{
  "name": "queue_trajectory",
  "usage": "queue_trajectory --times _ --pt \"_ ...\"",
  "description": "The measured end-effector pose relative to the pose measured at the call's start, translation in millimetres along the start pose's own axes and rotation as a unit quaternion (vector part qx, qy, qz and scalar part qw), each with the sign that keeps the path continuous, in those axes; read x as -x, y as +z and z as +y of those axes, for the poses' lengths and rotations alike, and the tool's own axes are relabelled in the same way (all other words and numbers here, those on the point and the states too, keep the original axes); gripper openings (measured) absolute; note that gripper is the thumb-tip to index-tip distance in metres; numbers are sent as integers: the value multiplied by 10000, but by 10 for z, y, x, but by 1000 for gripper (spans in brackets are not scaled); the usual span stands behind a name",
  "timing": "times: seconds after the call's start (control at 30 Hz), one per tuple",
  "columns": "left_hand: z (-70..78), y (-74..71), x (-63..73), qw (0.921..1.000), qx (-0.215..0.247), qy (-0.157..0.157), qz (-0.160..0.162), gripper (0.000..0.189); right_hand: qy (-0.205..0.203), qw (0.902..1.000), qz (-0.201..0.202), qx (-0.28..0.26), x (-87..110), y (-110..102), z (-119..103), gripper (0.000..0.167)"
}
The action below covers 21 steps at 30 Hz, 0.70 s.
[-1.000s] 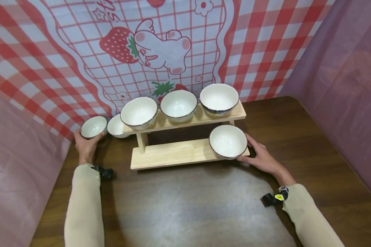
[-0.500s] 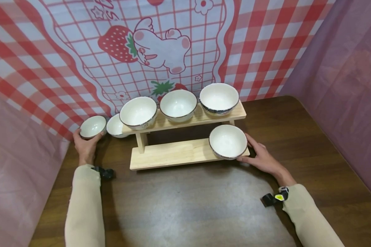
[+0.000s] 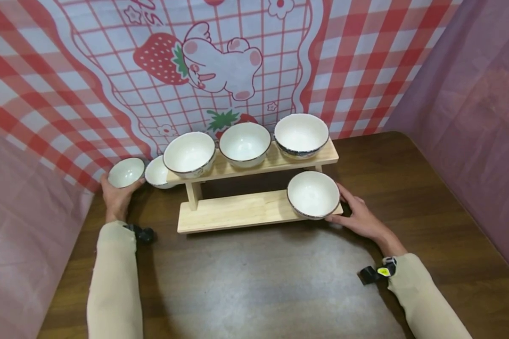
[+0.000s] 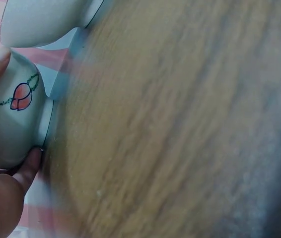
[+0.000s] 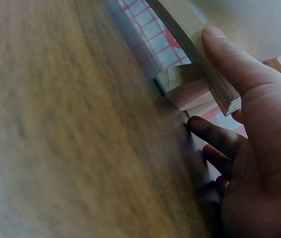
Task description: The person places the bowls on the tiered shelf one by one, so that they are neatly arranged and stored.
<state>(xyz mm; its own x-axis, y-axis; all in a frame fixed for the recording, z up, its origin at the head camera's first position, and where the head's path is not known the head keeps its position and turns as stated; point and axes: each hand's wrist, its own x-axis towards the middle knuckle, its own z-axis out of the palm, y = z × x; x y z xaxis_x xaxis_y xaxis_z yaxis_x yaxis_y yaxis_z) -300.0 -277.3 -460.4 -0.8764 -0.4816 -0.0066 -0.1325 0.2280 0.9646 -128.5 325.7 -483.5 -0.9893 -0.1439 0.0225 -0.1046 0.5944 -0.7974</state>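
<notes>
At the back left, my left hand (image 3: 118, 198) grips a small white bowl (image 3: 126, 173), fingers and thumb on either side of it. In the left wrist view this bowl (image 4: 11, 119) shows a pink bud and green leaf pattern, with my thumb (image 4: 29, 168) by its foot. My right hand (image 3: 360, 216) holds a white, dark-rimmed bowl (image 3: 313, 194) at the right end of the lower shelf (image 3: 233, 210). Its thumb (image 5: 230, 54) lies against the bowl's lower side at the shelf edge; several other fingers reach down past the board end.
Three white bowls line the upper shelf (image 3: 269, 162) of the wooden stand: left (image 3: 189, 153), middle (image 3: 245, 142) and right (image 3: 301, 134). Another white bowl (image 3: 157, 173) sits on the table behind the stand's left end. A checked cloth (image 3: 348, 61) hangs behind.
My left hand and its bowl have shifted very slightly up and left in the head view. The right hand and its bowl stay in place.
</notes>
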Motion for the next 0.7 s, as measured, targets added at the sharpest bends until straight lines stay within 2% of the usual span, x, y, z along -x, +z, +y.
queue_trajectory --times 0.17,0.43,0.7 --pt "-11 1 12 9998 -115 35 149 102 -149 9999 48 -16 -5 -8 -3 95" --pt "-53 -20 39 9970 -625 51 462 104 26 10000 -18 -6 0 -5 -26 96" --pt "-70 -13 61 9960 -629 129 614 103 56 10000 -32 -25 9 -15 -37 97"
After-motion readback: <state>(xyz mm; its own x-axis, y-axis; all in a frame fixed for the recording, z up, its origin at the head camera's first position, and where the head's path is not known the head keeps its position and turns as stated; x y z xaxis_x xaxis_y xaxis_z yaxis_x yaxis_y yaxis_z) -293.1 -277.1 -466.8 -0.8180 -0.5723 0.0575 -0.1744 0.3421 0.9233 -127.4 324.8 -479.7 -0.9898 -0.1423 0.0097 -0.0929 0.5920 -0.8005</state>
